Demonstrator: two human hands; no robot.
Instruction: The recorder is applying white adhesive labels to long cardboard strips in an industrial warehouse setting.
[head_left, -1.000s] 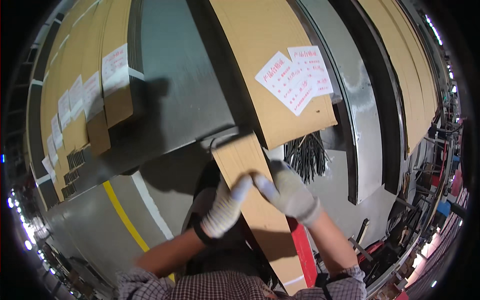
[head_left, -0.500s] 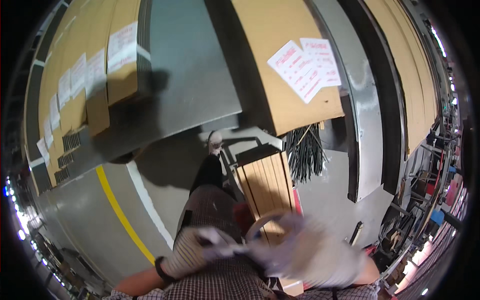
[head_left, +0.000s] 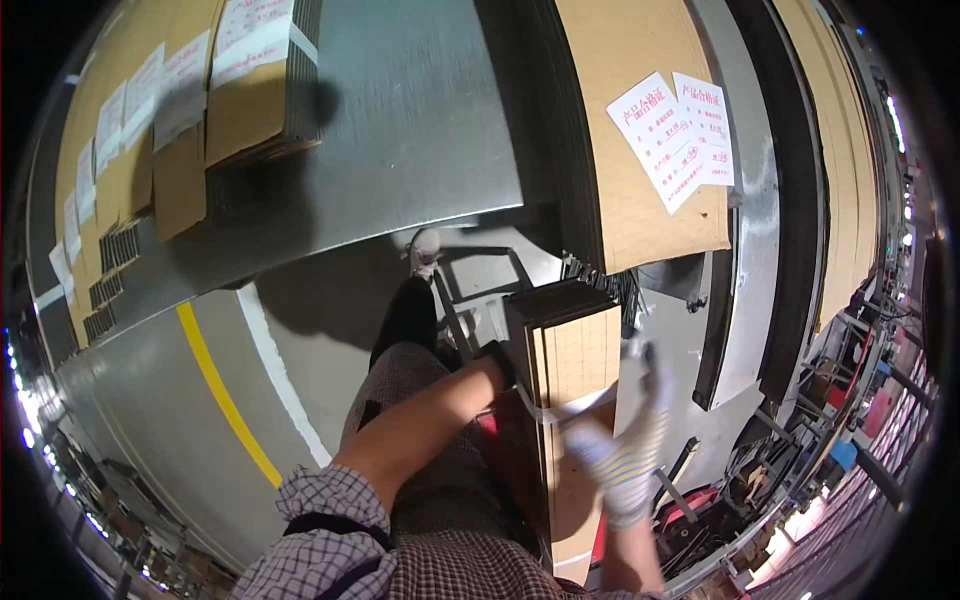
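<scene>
Grip of the right hand (head_left: pixel 622 465), fingers pointing far, too blurred to tell, at the cardboard stack (head_left: pixel 575 355); left forearm (head_left: pixel 425 425) stretches far, left hand hidden.

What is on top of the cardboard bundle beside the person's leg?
A whitish band crosses the cardboard bundle, with a second band lower down. The gloved right hand overlaps its right side; the cardboard behind that hand is covered.

Gloved right hand (head_left: pixel 625 455), banded cardboard bundle (head_left: pixel 578 350), grey table (head_left: pixel 415 120)

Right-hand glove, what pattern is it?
Right-hand glove: whitish with yellow and bluish stripes, best in head view.
</scene>
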